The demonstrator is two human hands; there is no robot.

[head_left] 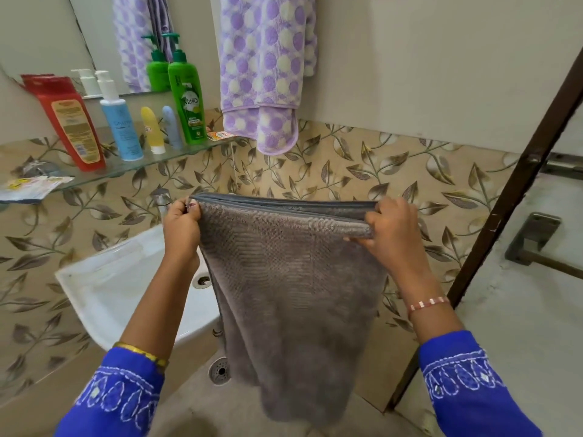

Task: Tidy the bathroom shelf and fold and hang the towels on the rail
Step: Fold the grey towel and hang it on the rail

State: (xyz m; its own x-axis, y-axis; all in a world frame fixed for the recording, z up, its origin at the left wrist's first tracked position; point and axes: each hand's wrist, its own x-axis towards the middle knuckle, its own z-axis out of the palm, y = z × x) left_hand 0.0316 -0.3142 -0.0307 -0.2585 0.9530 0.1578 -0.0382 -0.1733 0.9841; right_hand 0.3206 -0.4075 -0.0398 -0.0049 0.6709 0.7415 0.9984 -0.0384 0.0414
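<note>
A grey towel (293, 288), folded in layers, hangs in front of me from its top edge. My left hand (182, 223) pinches its top left corner and my right hand (389, 228) pinches its top right corner. A purple-and-white dotted towel (265, 67) hangs folded on the wall above; its rail is out of sight. The glass shelf (176, 154) at the left carries a red bottle (67, 121), a blue pump bottle (120, 121), a yellow tube (151, 129), a pale blue tube (172, 126) and a green pump bottle (186, 102).
A white basin (132, 294) with a tap (161, 198) stands below the shelf, left of the grey towel. Sachets (30, 187) lie at the shelf's left end. A mirror (104, 42) is behind the bottles. A brown door frame (501, 197) slants down the right. A floor drain (220, 370) lies below.
</note>
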